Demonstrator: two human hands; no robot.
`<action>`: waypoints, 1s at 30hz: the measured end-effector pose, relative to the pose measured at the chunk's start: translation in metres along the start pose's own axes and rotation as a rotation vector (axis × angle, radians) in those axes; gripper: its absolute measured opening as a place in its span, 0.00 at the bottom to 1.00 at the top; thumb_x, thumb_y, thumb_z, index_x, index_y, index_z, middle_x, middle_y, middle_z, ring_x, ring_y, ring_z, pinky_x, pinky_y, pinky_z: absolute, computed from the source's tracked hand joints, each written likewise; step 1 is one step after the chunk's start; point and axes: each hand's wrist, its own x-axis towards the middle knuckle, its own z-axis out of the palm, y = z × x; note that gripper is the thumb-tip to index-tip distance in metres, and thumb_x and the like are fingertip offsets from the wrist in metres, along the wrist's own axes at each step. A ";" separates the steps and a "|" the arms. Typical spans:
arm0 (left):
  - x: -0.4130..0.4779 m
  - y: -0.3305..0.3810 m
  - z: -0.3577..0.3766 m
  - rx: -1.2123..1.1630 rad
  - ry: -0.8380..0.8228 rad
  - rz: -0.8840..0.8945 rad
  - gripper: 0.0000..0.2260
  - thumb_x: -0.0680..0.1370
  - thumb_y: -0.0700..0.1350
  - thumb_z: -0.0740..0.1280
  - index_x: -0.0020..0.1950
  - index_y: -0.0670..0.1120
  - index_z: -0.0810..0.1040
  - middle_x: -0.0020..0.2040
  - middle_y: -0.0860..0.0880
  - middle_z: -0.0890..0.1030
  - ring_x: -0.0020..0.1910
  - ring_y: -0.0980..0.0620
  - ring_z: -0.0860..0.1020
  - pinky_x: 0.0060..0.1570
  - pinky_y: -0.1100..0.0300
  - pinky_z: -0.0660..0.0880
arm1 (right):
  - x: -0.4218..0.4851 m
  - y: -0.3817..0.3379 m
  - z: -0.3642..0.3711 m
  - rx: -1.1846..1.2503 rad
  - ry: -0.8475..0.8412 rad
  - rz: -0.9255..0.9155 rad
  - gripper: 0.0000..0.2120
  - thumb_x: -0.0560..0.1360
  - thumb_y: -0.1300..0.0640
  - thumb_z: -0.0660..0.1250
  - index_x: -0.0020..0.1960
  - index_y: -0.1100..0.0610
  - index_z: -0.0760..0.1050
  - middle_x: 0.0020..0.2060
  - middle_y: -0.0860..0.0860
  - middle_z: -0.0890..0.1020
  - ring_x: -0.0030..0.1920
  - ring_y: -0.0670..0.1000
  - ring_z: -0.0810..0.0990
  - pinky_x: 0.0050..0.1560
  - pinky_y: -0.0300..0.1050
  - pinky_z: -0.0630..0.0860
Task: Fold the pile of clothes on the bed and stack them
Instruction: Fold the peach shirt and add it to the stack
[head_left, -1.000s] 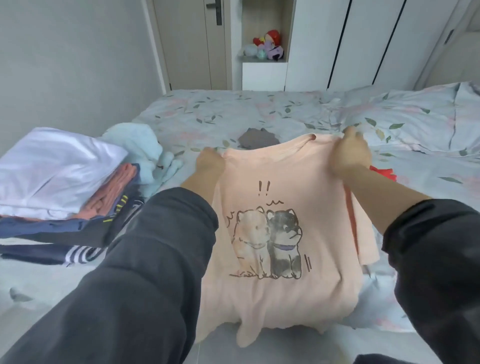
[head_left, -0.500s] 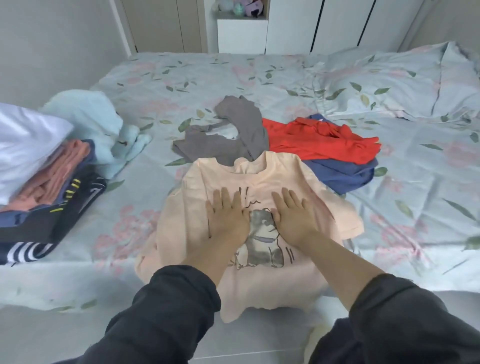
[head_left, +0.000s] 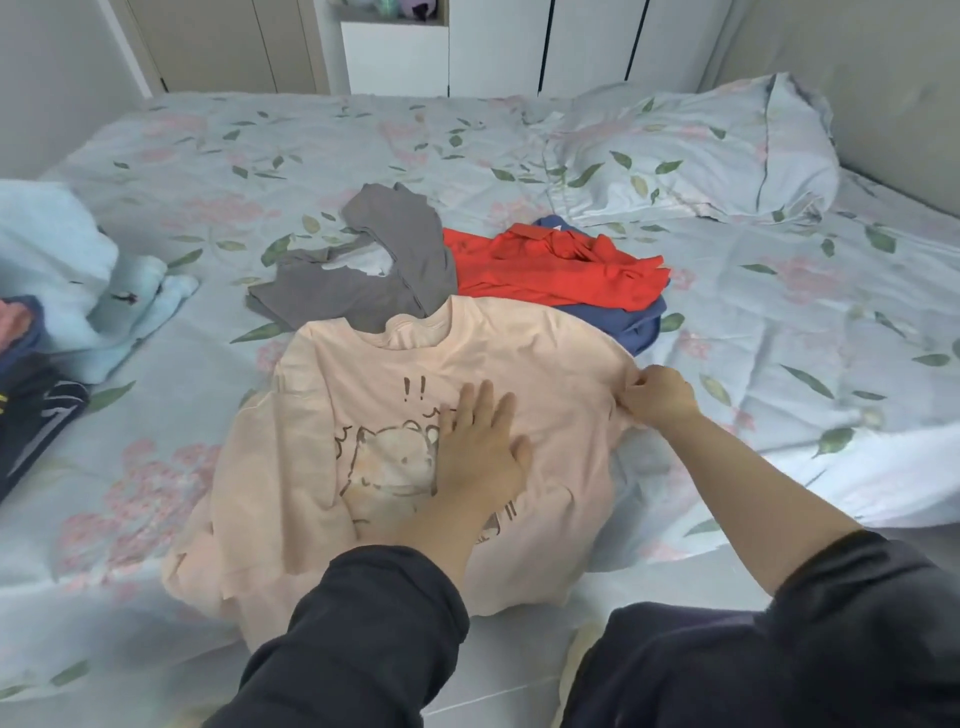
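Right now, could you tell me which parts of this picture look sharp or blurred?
Head view: soft even light, no glare; the shirt and left hand are fairly sharp; the pale blue cloth at the left edge is smeared; the wide lens tilts the wardrobe doors.

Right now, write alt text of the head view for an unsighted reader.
A peach T-shirt lies spread on a floral bed; the left hand presses its middle while the right hand pinches its edge. A grey top, a red top and a blue garment lie behind it.
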 end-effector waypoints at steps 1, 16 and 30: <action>0.000 -0.003 0.001 -0.018 0.006 0.002 0.27 0.80 0.57 0.49 0.78 0.54 0.50 0.79 0.50 0.44 0.77 0.49 0.39 0.74 0.46 0.39 | 0.007 0.001 -0.006 0.058 -0.086 0.003 0.09 0.74 0.56 0.66 0.39 0.60 0.72 0.37 0.55 0.74 0.43 0.57 0.74 0.39 0.43 0.69; 0.005 -0.009 0.013 -0.021 0.030 0.002 0.27 0.78 0.58 0.49 0.78 0.57 0.51 0.79 0.52 0.47 0.77 0.50 0.43 0.75 0.46 0.44 | 0.036 0.042 -0.034 0.701 0.067 0.331 0.24 0.75 0.41 0.64 0.43 0.65 0.74 0.33 0.60 0.80 0.33 0.58 0.82 0.30 0.48 0.80; 0.004 -0.009 0.008 -0.022 0.035 0.004 0.26 0.79 0.56 0.52 0.77 0.57 0.54 0.79 0.52 0.48 0.77 0.50 0.44 0.74 0.47 0.44 | -0.008 0.034 -0.033 1.043 -0.447 0.236 0.07 0.77 0.71 0.60 0.46 0.62 0.74 0.42 0.58 0.79 0.43 0.54 0.79 0.51 0.47 0.78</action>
